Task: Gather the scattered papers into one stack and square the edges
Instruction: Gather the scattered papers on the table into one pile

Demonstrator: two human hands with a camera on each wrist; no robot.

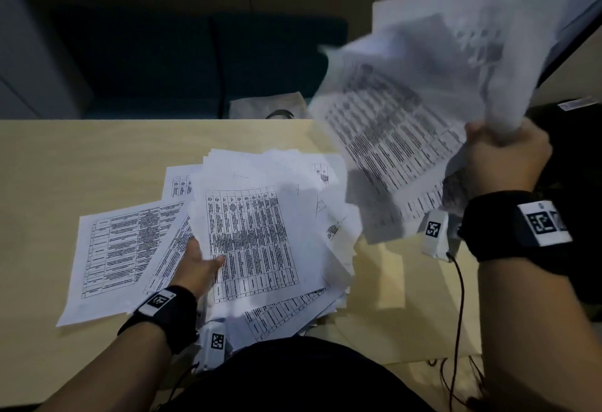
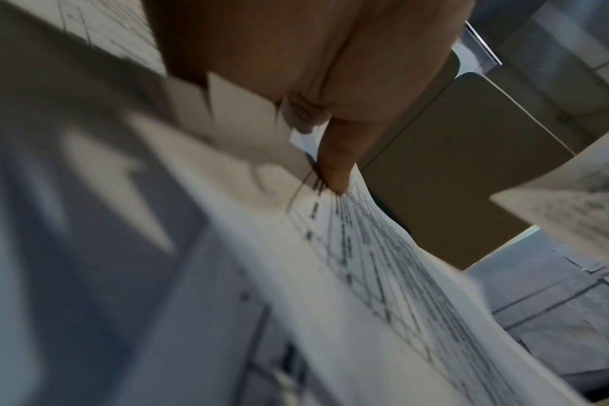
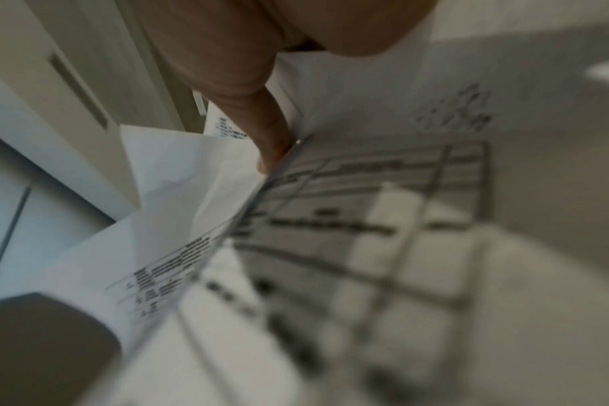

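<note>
A loose pile of printed sheets [image 1: 260, 232] lies in the middle of the pale wooden table [image 1: 81, 157]. My left hand [image 1: 198, 265] holds the pile's left edge, thumb on the top sheet and fingers hidden beneath. In the left wrist view the thumb [image 2: 334, 164] presses on a table-printed sheet [image 2: 365, 261]. One more sheet [image 1: 107, 255] lies flat to the left, partly under the pile. My right hand [image 1: 505, 157] is raised at the right and grips a blurred bundle of sheets [image 1: 407, 111] in the air. In the right wrist view its thumb [image 3: 268, 137] clamps those sheets [image 3: 331, 219].
A dark blue sofa [image 1: 195, 62] stands behind the table's far edge. A crumpled grey bag [image 1: 267, 105] sits at that edge. A black cable [image 1: 459, 297] hangs from my right wrist over the table's right part. A dark object [image 1: 570, 150] stands at the far right.
</note>
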